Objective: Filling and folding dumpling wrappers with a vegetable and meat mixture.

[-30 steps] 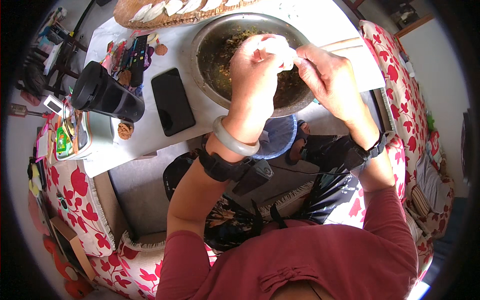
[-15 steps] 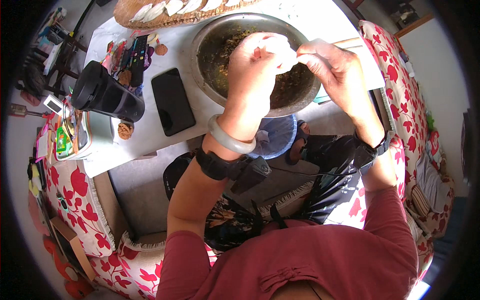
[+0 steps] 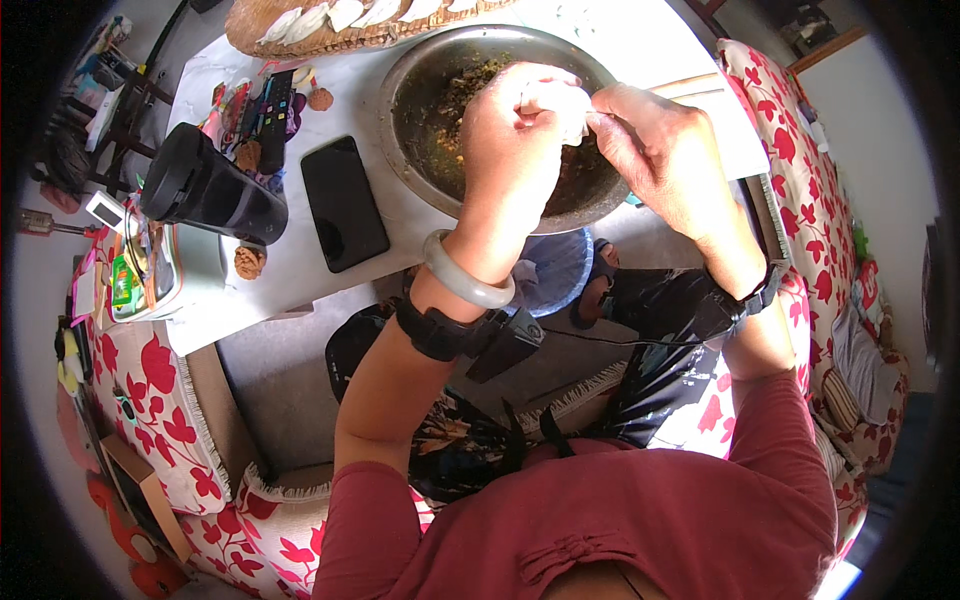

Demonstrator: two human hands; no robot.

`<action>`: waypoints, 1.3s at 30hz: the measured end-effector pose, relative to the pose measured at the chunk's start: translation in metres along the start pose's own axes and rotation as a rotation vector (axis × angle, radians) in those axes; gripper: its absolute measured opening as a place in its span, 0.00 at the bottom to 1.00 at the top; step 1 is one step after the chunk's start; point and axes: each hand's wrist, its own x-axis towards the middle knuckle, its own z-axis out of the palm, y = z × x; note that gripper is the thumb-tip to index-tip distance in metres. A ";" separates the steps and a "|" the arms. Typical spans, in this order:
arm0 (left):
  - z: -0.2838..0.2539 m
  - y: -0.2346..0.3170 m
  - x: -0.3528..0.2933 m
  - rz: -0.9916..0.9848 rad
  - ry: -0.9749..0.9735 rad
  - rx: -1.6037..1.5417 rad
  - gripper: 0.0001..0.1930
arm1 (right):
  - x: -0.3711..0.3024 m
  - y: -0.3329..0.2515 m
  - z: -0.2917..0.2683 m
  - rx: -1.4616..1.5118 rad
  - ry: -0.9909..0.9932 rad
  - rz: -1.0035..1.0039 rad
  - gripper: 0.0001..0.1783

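Observation:
Over a wide metal bowl (image 3: pixel 408 160) of chopped, greenish-brown filling, my left hand (image 3: pixel 515 135) is closed around a pale dumpling wrapper (image 3: pixel 575 128). Sunlight washes out much of that hand and the dough. My right hand (image 3: pixel 655 135) is pinched at the wrapper's right edge, fingertips together; a thin dark sliver shows there, too small to name. Beyond the bowl, several white dumplings (image 3: pixel 345 14) lie in a row on a round wooden board (image 3: pixel 300 45).
Left of the bowl lie a black phone (image 3: pixel 345 203), a dark tumbler (image 3: pixel 212 185), a remote control (image 3: pixel 275 120) and walnuts (image 3: pixel 250 262). A bin with a blue liner (image 3: pixel 562 275) stands below the table's near edge. Red-flowered sofa covers (image 3: pixel 155 400) flank the table.
My right hand has turned and shifted slightly, its fingers now lower at the wrapper's edge. My left hand has tilted a little, showing more of the dough.

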 end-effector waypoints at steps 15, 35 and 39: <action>-0.005 0.002 0.001 -0.078 -0.022 -0.140 0.09 | -0.001 0.009 0.000 0.268 0.080 0.049 0.08; -0.014 -0.001 0.000 -0.162 -0.116 -0.198 0.13 | -0.002 0.001 0.000 0.130 0.123 0.053 0.08; -0.007 0.003 0.000 -0.085 -0.042 -0.135 0.10 | 0.002 0.007 -0.003 0.278 0.111 0.109 0.07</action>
